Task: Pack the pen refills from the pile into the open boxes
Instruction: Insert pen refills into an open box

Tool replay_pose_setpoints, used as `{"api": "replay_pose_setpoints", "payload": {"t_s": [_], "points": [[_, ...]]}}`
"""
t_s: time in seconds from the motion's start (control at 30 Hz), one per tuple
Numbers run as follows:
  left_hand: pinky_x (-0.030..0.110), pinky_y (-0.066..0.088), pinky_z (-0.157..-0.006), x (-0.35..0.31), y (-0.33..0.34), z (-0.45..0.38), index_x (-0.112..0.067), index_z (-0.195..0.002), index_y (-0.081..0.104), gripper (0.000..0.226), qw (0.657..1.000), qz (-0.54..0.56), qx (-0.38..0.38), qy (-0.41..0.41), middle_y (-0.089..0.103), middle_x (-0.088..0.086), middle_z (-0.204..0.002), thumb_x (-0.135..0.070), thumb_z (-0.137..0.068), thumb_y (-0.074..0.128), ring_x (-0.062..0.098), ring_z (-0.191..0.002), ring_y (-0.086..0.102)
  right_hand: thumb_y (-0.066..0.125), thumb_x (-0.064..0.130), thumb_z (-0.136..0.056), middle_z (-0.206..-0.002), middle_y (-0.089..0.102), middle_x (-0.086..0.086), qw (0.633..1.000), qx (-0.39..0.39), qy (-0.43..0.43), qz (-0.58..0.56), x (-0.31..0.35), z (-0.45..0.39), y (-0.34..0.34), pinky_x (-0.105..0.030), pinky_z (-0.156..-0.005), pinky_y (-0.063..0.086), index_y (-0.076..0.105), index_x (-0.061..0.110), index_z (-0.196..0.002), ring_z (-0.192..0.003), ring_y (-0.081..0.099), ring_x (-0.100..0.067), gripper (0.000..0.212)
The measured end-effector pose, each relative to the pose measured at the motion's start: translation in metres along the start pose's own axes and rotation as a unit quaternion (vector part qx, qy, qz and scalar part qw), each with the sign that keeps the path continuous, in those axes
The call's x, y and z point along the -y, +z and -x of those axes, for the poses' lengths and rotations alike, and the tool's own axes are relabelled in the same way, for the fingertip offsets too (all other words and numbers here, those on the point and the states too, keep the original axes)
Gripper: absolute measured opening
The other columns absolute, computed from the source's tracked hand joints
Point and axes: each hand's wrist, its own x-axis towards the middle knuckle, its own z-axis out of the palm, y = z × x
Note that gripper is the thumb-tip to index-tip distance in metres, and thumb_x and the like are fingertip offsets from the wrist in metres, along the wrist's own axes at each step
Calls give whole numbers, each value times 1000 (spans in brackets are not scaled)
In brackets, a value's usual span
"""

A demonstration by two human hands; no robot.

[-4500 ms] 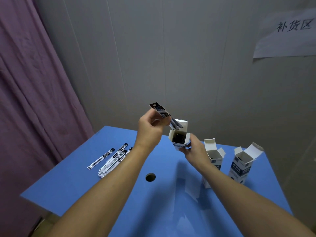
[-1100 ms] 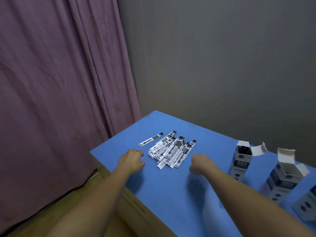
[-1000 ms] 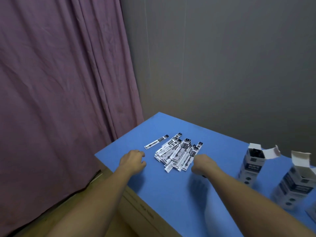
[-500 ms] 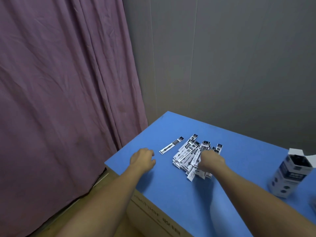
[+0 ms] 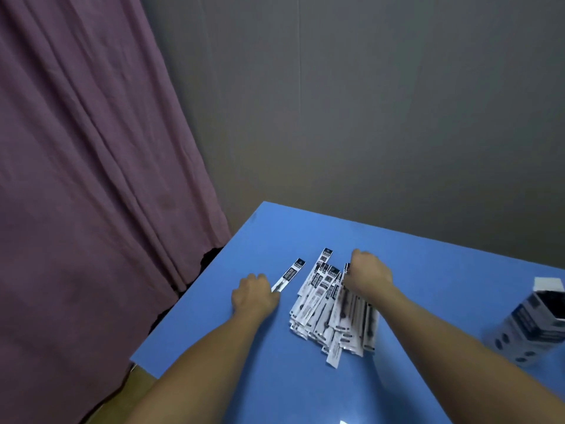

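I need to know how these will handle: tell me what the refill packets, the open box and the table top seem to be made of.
Refill packets: probably thin glossy plastic or paper sleeves, flat, white with black print.
Open box: likely matte printed cardboard; a folded white flap stands up at its mouth.
Table top: smooth blue surface, perhaps laminate or plastic; it shows a faint sheen.

My right hand (image 5: 368, 278) covers the far right part of the pile of refills (image 5: 331, 310), and its fingers curl under out of sight, so I cannot tell whether they pinch a packet. My left hand (image 5: 253, 293) hides the near end of the single refill (image 5: 289, 274); its fingertips are tucked away too. The open box (image 5: 532, 324) is blurred and cut off by the right edge, its print unreadable. The print on the packets is too small to read.
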Motion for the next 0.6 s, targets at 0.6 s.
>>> {"api": "replay_pose_setpoints", "payload": {"t_s": [0.6], "points": [[41, 45, -98, -53, 8, -55, -14, -135, 46, 82, 996, 20, 9, 86, 47, 7, -135, -75, -81, 54, 27, -126, 46, 57, 22, -91, -115, 55, -9, 997, -10, 70, -21, -4, -43, -3, -32, -74, 42, 45, 13, -103, -107, 56, -29, 19]]}}
